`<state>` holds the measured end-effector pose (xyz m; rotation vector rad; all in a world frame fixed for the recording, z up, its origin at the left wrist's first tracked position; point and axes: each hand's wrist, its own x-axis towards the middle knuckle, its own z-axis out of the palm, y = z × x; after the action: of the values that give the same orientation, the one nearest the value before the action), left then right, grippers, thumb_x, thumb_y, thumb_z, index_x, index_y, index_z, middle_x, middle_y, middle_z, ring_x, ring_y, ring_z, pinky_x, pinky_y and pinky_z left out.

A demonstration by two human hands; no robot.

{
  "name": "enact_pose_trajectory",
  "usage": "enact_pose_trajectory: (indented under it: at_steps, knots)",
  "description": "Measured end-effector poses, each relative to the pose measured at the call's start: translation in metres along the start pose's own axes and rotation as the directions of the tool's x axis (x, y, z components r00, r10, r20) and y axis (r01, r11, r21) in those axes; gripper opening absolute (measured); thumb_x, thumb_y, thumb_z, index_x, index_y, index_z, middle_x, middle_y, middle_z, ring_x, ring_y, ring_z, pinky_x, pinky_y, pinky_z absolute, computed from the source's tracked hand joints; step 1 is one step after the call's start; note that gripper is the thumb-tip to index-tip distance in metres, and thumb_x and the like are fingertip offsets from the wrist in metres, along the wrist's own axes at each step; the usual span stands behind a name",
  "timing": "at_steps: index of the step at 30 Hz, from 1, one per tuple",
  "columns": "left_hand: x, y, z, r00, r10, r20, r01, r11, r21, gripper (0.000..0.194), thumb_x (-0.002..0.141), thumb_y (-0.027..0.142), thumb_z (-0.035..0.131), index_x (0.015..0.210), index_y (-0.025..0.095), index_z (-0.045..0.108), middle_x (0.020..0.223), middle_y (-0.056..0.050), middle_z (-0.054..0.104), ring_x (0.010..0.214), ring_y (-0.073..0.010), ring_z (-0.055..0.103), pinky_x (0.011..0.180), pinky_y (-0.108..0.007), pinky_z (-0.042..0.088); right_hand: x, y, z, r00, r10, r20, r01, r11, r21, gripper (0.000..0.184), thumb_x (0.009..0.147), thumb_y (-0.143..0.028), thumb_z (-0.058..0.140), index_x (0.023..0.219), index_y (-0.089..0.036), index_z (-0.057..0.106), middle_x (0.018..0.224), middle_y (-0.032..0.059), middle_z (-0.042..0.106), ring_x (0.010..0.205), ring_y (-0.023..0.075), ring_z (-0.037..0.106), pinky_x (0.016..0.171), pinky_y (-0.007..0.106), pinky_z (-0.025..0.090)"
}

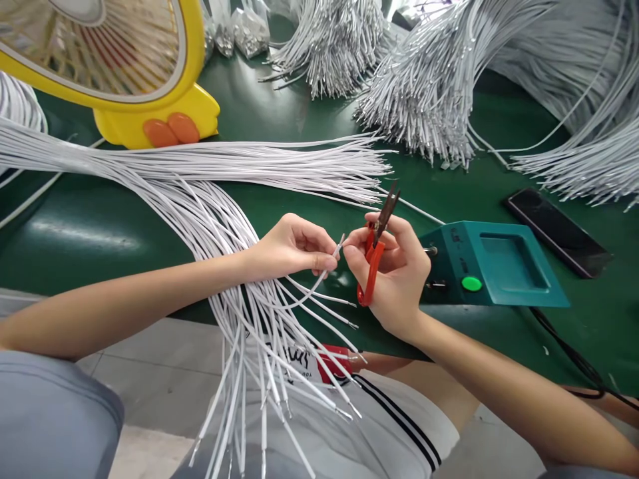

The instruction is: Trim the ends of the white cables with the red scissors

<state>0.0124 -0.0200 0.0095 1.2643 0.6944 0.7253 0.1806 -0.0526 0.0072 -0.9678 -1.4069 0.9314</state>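
Note:
Between the thumb and fingers of my left hand (302,247) is one white cable (319,283), its end pointing up. My right hand (399,276) holds red-handled scissors (372,266) in the palm, dark blades pointing up and away. The thumb and index finger of that hand pinch close to the cable's tip; whether they touch it I cannot tell. A loose bundle of white cables (234,233) passes under my left forearm and hangs over the table edge onto my lap, several ends showing bare metal.
A yellow fan (207,113) stands at the back left. Another white cable bundle (279,163) lies across the green table (124,246). Large grey cable bundles (424,100) fill the back right. A teal device (554,286) with a green button sits right, beside a black phone (556,229).

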Motion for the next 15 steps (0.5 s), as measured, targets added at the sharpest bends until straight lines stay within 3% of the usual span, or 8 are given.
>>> enact_pose_trajectory:
  at_steps: [8, 15]
  knots:
    - [-0.0003, 0.0028, 0.0013, 0.996, -0.046, 0.080, 0.055, 0.993, -0.108, 0.019, 0.069, 0.021, 0.079, 0.071, 0.007, 0.067, 0.062, -0.005, 0.067, 0.052, -0.0088, 0.060, 0.052, -0.017, 0.051, -0.0014, 0.0000, -0.0005, 1.000, 0.008, 0.008, -0.008, 0.999, 0.047, 0.038, 0.073, -0.014, 0.071, 0.104, -0.023, 0.052, 0.074, -0.0045, 0.061, 0.067, 0.0089, 0.060, 0.060, 0.024, 0.052]
    - [-0.0014, 0.0031, 0.0020, 0.974, -0.090, 0.210, 0.112, 0.989, -0.094, 0.023, 0.071, 0.029, 0.077, 0.071, 0.007, 0.067, 0.062, -0.005, 0.066, 0.053, -0.0109, 0.061, 0.053, -0.020, 0.051, -0.0012, 0.0014, -0.0013, 1.000, 0.002, 0.009, -0.002, 1.000, 0.025, 0.040, 0.072, -0.011, 0.070, 0.105, -0.024, 0.052, 0.076, -0.0048, 0.061, 0.067, 0.0084, 0.060, 0.057, 0.021, 0.051]
